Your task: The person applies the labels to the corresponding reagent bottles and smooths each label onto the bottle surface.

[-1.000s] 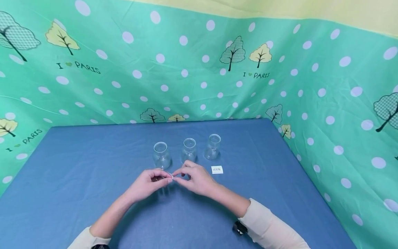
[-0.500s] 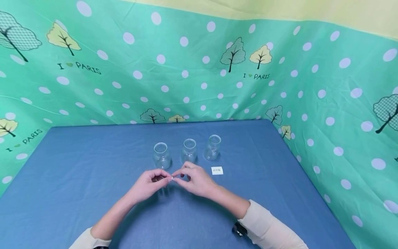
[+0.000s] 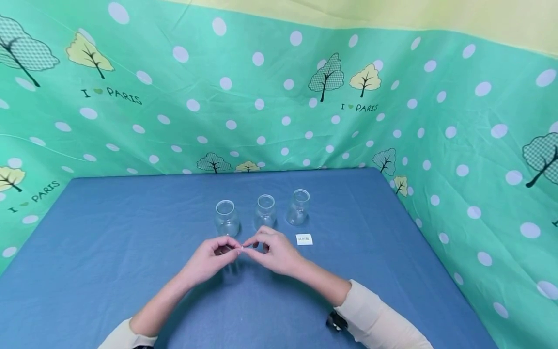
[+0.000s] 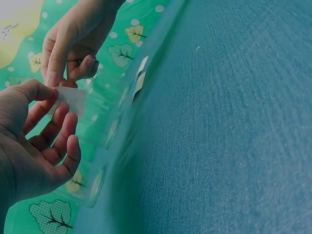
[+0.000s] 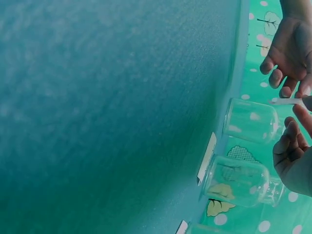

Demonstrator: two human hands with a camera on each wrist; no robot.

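Observation:
In front of the jars, my left hand (image 3: 208, 259) and right hand (image 3: 276, 252) meet fingertip to fingertip. Between them they pinch a small white paper label (image 4: 73, 101) with faint print on it. Seen from the right wrist, the label (image 5: 285, 101) is nearly edge-on. The other fingers of the left hand (image 4: 41, 141) curl loosely below it. Just behind the hands stand three clear glass jars: a left one (image 3: 227, 223), a middle one (image 3: 265, 208) partly covered by the right hand, and a right one (image 3: 298, 211).
A white label with writing (image 3: 304, 239) lies on the blue tablecloth (image 3: 357, 271) in front of the right jar. The right wrist view shows a second label (image 5: 182, 227) by the jars, hidden in the head view. A green patterned curtain (image 3: 261, 121) backs the table.
Both hands stay almost in place. The label between the fingertips has turned slightly and shows less white in the head view.

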